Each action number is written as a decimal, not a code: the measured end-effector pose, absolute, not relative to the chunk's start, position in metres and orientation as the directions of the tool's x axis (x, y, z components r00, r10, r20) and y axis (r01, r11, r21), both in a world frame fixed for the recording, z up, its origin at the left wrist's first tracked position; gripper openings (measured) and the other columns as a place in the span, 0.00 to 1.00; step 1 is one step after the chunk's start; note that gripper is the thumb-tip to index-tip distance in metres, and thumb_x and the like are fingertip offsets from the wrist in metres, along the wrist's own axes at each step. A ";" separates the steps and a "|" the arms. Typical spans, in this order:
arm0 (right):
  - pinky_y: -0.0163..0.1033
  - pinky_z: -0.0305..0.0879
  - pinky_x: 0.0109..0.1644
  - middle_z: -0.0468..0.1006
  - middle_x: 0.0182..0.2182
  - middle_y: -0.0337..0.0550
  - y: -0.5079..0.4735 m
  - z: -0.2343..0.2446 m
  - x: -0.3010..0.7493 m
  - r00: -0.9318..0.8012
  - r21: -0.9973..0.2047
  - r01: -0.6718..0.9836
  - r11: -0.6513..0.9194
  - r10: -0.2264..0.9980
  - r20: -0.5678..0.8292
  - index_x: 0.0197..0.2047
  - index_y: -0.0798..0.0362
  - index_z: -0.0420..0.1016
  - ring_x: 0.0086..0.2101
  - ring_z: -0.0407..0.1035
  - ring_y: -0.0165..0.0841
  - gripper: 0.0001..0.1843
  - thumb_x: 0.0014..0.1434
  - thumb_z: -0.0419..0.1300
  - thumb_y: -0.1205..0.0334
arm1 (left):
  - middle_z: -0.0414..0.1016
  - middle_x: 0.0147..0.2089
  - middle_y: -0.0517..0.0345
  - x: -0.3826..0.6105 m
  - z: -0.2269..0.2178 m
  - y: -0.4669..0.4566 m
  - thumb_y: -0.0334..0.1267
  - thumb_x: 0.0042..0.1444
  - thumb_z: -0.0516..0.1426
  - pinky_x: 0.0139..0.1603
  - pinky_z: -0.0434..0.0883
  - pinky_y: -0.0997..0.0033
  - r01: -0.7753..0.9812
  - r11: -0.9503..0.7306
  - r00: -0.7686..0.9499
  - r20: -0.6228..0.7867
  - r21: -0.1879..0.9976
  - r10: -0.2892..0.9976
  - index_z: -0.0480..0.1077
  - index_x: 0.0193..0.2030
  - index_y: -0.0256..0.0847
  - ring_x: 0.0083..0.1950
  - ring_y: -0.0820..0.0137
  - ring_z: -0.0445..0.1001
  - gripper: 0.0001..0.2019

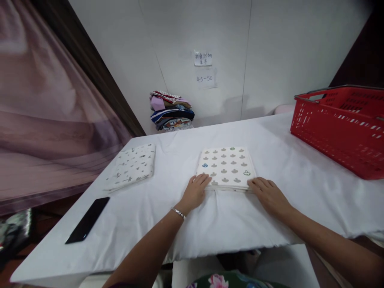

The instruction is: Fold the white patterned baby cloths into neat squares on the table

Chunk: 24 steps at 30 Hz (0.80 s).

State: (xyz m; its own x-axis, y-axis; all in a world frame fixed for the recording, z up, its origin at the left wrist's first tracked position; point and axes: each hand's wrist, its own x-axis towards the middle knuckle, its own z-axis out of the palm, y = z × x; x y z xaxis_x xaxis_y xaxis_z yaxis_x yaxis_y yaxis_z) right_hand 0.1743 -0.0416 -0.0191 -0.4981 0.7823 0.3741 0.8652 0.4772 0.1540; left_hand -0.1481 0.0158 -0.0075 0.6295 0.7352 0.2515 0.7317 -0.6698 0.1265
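Near left: flat black rectangular slab (87,221) on white-cloth-covered table (174,164). Left hand (195,192), silver bracelet (179,213) at wrist, fingers on near-left corner of folded white cloth with grey mushroom-like print (223,165), mid-table. Right hand (268,196) on near-right corner. Thumbs hidden; can't tell if pinching. Left: second folded white printed cloth (135,166). Right: red plastic basket (336,146). Beyond table: multicoloured fabric stack (172,114), pale wall (270,48).

Left hand (195,193), right hand (270,197) touching near corners of folded mushroom-print cloth (225,165); red basket (336,134) at right.
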 end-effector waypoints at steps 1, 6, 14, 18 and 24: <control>0.47 0.62 0.46 0.70 0.50 0.51 -0.040 -0.019 0.172 -0.503 0.186 0.864 0.469 0.775 0.382 0.55 0.55 0.65 0.51 0.61 0.43 0.24 0.56 0.46 0.77 | 0.59 0.63 0.52 -0.149 -0.007 0.017 0.19 0.46 0.48 0.62 0.54 0.56 0.729 -0.675 0.639 0.238 0.115 0.731 0.55 0.62 0.42 0.65 0.64 0.54 0.34; 0.48 0.61 0.49 0.67 0.52 0.53 -0.033 -0.019 0.170 -0.591 0.274 0.807 0.523 0.702 0.398 0.54 0.58 0.65 0.55 0.57 0.45 0.23 0.57 0.43 0.78 | 0.59 0.63 0.53 -0.150 -0.007 0.020 0.17 0.49 0.45 0.55 0.62 0.62 0.725 -0.687 0.662 0.214 0.061 0.718 0.54 0.63 0.43 0.64 0.65 0.54 0.33; 0.47 0.64 0.46 0.70 0.47 0.53 -0.023 -0.016 0.175 -0.647 0.220 0.758 0.614 0.662 0.378 0.58 0.57 0.60 0.48 0.64 0.41 0.23 0.61 0.44 0.74 | 0.65 0.58 0.53 -0.149 0.011 0.028 0.19 0.49 0.47 0.53 0.67 0.63 0.704 -0.705 0.658 0.292 0.088 0.694 0.53 0.63 0.44 0.59 0.65 0.62 0.33; 0.46 0.65 0.47 0.72 0.47 0.51 -0.015 -0.019 0.182 -0.657 0.160 0.727 0.667 0.609 0.444 0.61 0.54 0.57 0.46 0.66 0.39 0.25 0.60 0.44 0.74 | 0.63 0.58 0.52 -0.150 0.023 0.032 0.19 0.49 0.46 0.50 0.70 0.64 0.705 -0.702 0.647 0.311 0.106 0.696 0.53 0.62 0.43 0.58 0.65 0.63 0.33; 0.45 0.67 0.46 0.74 0.45 0.49 0.001 -0.010 0.203 -0.600 0.029 0.721 0.692 0.603 0.525 0.60 0.51 0.59 0.43 0.69 0.37 0.28 0.56 0.44 0.74 | 0.63 0.58 0.54 -0.150 0.043 0.036 0.21 0.46 0.47 0.48 0.71 0.67 0.698 -0.686 0.612 0.326 0.207 0.720 0.52 0.62 0.45 0.56 0.68 0.65 0.34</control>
State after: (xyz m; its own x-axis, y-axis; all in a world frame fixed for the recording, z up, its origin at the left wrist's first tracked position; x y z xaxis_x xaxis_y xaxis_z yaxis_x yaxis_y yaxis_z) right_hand 0.2028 0.0007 -0.0104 -0.6000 0.6034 0.5252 0.7213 0.6920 0.0290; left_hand -0.1497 0.0358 0.0427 0.6121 0.7205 0.3258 0.6975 -0.6861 0.2066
